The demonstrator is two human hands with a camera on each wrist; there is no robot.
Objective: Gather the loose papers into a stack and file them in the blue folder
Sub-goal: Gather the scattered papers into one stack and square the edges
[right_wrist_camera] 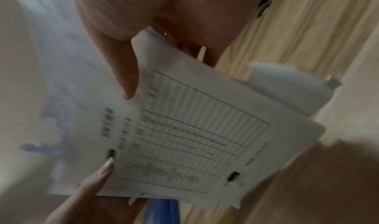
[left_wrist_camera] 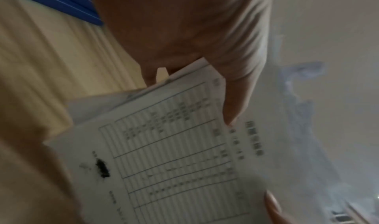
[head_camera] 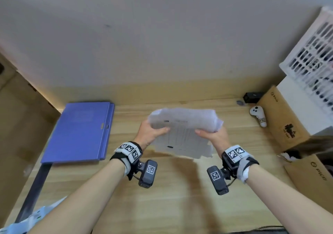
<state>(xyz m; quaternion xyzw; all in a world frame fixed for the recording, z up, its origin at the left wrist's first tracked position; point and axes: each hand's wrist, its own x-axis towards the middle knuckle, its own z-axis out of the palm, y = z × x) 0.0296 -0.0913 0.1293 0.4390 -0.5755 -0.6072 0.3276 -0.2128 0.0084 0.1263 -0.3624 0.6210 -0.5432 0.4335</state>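
Observation:
A stack of white printed papers (head_camera: 182, 134) with table lines is held up above the wooden table (head_camera: 162, 188), its top edge curling away from me. My left hand (head_camera: 151, 132) grips the stack's left edge, thumb on the front. My right hand (head_camera: 211, 134) grips the right edge the same way. In the left wrist view the thumb (left_wrist_camera: 235, 98) presses on the printed sheet (left_wrist_camera: 174, 146). The right wrist view shows the top sheet (right_wrist_camera: 194, 130) pinched under my thumb (right_wrist_camera: 121, 68). The blue folder (head_camera: 81, 133) lies closed on the table to the left.
A white controller (head_camera: 258, 115) and a small black box (head_camera: 252, 97) lie at the back right. Cardboard boxes (head_camera: 284, 122) and a white basket (head_camera: 313, 57) stand along the right side. A cardboard wall (head_camera: 18, 125) borders the left.

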